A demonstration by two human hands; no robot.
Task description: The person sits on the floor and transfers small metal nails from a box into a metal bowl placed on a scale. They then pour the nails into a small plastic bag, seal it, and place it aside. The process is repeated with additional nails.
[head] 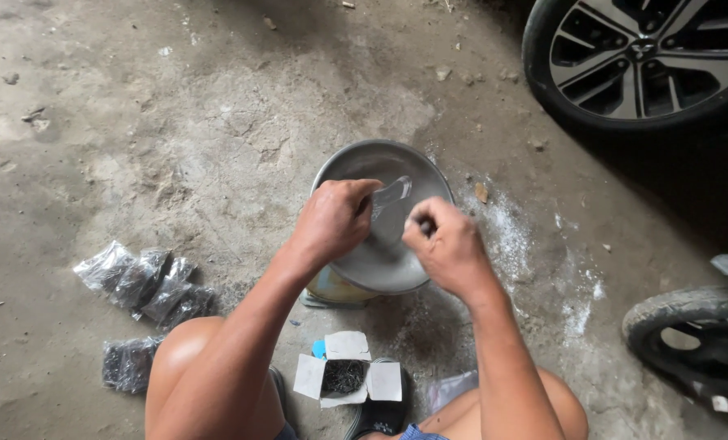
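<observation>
My left hand (335, 218) and my right hand (445, 244) are raised over a round metal bowl (364, 159) that rests on a tin on the concrete floor. Together they hold a small clear plastic bag (392, 200) above the bowl; the left hand grips its upper part, the right hand pinches its lower side. What is inside the bag cannot be made out. Below the hands, between my knees, stands an open white cardboard box (348, 379) holding several small dark metal pieces.
Several clear bags of dark small parts (144, 281) lie on the floor to the left, another dark bag (127, 364) below them. A car wheel (641, 57) stands at the upper right, a small tyre (694, 334) at the lower right. White powder marks the floor right of the bowl.
</observation>
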